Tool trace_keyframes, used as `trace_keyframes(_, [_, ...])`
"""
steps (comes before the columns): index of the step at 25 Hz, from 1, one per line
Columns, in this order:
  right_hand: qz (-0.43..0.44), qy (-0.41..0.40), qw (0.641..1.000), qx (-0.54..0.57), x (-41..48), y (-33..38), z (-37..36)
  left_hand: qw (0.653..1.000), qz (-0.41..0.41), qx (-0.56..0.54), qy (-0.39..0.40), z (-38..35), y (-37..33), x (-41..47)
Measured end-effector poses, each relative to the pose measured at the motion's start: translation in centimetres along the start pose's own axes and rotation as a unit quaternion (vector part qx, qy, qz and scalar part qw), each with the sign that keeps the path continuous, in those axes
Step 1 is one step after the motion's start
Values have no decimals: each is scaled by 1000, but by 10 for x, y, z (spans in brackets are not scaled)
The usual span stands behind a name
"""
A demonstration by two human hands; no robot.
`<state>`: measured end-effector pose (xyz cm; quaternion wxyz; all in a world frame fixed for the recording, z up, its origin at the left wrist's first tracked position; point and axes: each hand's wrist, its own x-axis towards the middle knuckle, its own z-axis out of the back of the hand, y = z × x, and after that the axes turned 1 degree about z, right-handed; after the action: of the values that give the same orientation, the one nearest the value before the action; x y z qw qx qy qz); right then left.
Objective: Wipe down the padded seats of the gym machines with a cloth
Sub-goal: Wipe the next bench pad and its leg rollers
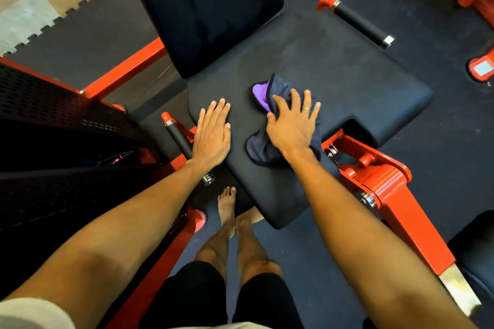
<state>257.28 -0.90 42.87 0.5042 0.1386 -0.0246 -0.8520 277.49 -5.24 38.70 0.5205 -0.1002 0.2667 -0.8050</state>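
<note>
1. Only two labels show: a pale blue label [482, 67] on a red part at the right edge and a small mark on the red end cap [166, 116] of the near handle. Both are too small to read.
2. The seat pad [334, 67] is matte black vinyl with rounded corners and a notch cut into its front edge. Faint damp-looking streaks show on it.
3. The backrest [208, 8] is the same black padding, rising from the seat's rear edge.
4. The cloth [258, 148] lies crumpled on the front part of the seat pad. It is soft navy fabric with a purple patch at its far end.
5. The right hand [292, 123] presses flat on the cloth, its fingers straight and spread. A thin ring [307, 109] sits on one finger.
6. The left hand [212, 133] rests palm down on the bare seat pad just beside the cloth, fingers straight and together, holding nothing.
7. The frame [387, 181] is glossy red steel with bolted pivots.
8. Two handles [361, 23] with black foam grips and chrome ends flank the seat.
9. A perforated black metal guard [53, 99] stands to the left.
10. The floor [441, 141] is dark speckled rubber, with jigsaw-edged mats [80, 32] at upper left.
</note>
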Motion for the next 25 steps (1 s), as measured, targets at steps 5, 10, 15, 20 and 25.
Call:
trace_keyframes(5, [110, 2, 994, 0, -66, 34, -19, 1000, -7, 5, 15, -4, -1, -10])
trace_keyframes(10, [157, 13, 987, -23, -88, -23, -2, 1000, -20, -9, 11, -2, -4, -18])
trace_keyframes(15, [-11, 2, 1000, -13, -57, -8, 6, 998, -8, 33, 43, -1, -11, -13])
trace_keyframes(20, [123, 39, 992, -4, -125, 7, -1, 995, -19, 44, 84, 3, -15, -19])
trace_keyframes(25, [131, -13, 991, -19, -150, -69, 13, 995, -25, 42, 87, 0, -27, -34])
